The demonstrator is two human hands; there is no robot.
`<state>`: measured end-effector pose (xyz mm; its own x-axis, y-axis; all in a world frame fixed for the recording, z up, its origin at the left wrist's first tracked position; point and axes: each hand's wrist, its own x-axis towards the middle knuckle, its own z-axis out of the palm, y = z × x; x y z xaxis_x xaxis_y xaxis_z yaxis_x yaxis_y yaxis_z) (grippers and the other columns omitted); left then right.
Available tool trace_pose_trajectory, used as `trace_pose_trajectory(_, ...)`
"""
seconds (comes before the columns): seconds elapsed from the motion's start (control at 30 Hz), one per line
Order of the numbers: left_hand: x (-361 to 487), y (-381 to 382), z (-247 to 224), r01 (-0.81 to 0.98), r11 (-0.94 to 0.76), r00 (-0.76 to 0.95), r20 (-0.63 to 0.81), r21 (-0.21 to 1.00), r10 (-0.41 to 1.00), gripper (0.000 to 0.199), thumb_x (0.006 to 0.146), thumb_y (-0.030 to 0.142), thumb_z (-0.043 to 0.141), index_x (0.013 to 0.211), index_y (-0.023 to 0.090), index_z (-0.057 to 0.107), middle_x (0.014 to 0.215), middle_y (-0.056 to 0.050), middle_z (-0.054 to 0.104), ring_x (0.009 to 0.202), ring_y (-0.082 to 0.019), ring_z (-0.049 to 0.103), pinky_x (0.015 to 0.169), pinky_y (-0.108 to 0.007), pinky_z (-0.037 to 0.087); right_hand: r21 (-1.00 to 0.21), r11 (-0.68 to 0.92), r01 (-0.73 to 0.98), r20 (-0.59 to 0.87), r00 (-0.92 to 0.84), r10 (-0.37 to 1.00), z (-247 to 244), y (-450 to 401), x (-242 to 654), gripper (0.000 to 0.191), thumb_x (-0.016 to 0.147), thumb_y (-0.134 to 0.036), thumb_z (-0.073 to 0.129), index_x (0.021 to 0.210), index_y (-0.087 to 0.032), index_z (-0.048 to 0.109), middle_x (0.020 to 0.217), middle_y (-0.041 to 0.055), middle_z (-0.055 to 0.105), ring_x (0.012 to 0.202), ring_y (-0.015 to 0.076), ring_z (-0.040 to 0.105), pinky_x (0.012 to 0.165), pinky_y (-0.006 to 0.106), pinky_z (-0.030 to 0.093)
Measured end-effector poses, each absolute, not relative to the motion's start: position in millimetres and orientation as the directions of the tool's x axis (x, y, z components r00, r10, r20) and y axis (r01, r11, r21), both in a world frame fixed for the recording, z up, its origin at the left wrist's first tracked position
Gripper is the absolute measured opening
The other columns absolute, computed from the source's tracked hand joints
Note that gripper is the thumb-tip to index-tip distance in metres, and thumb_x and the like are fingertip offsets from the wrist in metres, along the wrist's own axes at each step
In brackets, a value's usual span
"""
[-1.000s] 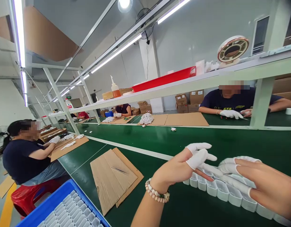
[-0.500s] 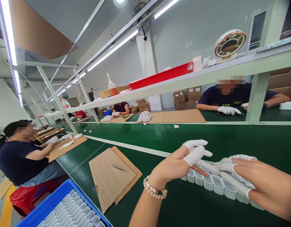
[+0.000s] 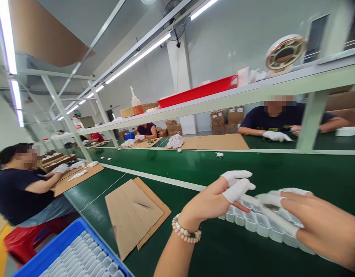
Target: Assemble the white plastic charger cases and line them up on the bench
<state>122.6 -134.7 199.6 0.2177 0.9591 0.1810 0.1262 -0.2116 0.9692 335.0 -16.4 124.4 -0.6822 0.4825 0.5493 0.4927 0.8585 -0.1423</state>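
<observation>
Rows of small translucent white cups point(image 3: 262, 223) stand on the green table point(image 3: 229, 254) at the lower right. My left hand point(image 3: 220, 196), with white finger covers and a beaded bracelet point(image 3: 185, 230), reaches over their left end with its fingers apart. My right hand point(image 3: 307, 215), also in white finger covers, lies over the cups from the right, its fingers stretched out. The fingers of both hands come close together above the cups, and whether they touch is unclear. Parts of the cups are hidden under the hands.
Cardboard sheets point(image 3: 134, 219) with tweezers point(image 3: 141, 204) lie left of my hands. A blue crate point(image 3: 30, 265) of similar cups stands lower left. A shelf point(image 3: 194, 105) crosses above, holding a red tray point(image 3: 197, 92). Other people sit left and across; small white pieces point(image 3: 219, 155) lie on the green surface.
The view has shifted slightly, so the crate, cardboard and seated person at left sit a little further left. My hands keep nearly the same pose over the cups.
</observation>
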Motion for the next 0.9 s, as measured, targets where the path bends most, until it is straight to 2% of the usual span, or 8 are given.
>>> trace_pose_trajectory(0.03,124,-135,200,0.116,-0.211,0.206,0.184,0.971,0.961,0.054,0.09,0.055,0.048,0.135,0.026,0.047,0.132,-0.011,0.055,0.085,-0.021,0.07,0.086,-0.039,0.052,-0.109,0.868,0.484,0.46,-0.75,0.475,135,-27,333,0.029,0.058,-0.006,0.048,0.071,-0.027,0.063,0.084,0.009,0.068,0.08,0.0258,0.062,0.071,0.039,0.047)
trace_pose_trajectory(0.1,126,-135,200,0.118,-0.198,0.183,0.175,0.973,0.967,0.051,0.09,0.055,0.048,0.133,0.028,0.049,0.132,-0.009,0.056,0.084,-0.018,0.069,0.089,-0.038,0.051,-0.069,0.852,0.519,0.381,-0.775,0.504,157,-49,330,0.032,0.065,-0.002,0.043,0.08,-0.022,0.063,0.09,0.0092,0.067,0.086,0.0253,0.061,0.077,0.038,0.045)
trace_pose_trajectory(0.27,127,-133,195,0.122,-0.147,0.174,0.124,0.982,0.977,0.06,0.084,0.062,0.052,0.133,0.029,0.049,0.133,-0.009,0.056,0.086,-0.023,0.07,0.096,-0.045,0.046,0.026,0.826,0.563,0.251,-0.804,0.539,195,-73,324,0.014,0.064,-0.005,0.048,0.063,-0.017,0.055,0.07,0.0057,0.061,0.068,0.0189,0.055,0.067,0.03,0.038)
trace_pose_trajectory(0.5,134,-140,194,0.192,-0.175,0.122,0.153,0.966,0.981,0.074,0.077,0.074,0.048,0.135,0.028,0.046,0.131,-0.014,0.058,0.093,-0.032,0.068,0.098,-0.053,0.041,0.055,0.825,0.562,0.264,-0.805,0.531,193,-69,331,0.008,0.068,-0.014,0.052,0.061,-0.016,0.054,0.064,0.0022,0.056,0.056,0.0132,0.042,0.055,0.027,0.026)
trace_pose_trajectory(0.7,135,-142,199,0.136,-0.161,0.149,0.14,0.978,0.979,0.068,0.08,0.07,0.047,0.132,0.027,0.047,0.132,-0.012,0.056,0.091,-0.028,0.068,0.097,-0.048,0.043,0.019,0.821,0.57,0.298,-0.787,0.54,194,-69,331,0.009,0.06,-0.013,0.05,0.052,-0.016,0.046,0.058,0.0004,0.049,0.052,0.011,0.032,0.055,0.026,0.025)
trace_pose_trajectory(0.9,126,-132,193,0.112,-0.054,0.232,0.027,0.992,0.972,0.068,0.083,0.067,0.048,0.138,0.028,0.04,0.132,-0.011,0.058,0.096,-0.028,0.068,0.103,-0.05,0.039,-0.028,0.809,0.587,0.34,-0.756,0.56,194,-69,332,0.019,0.057,-0.015,0.049,0.049,-0.016,0.031,0.056,-0.001,0.041,0.052,0.0102,0.024,0.054,0.026,0.023)
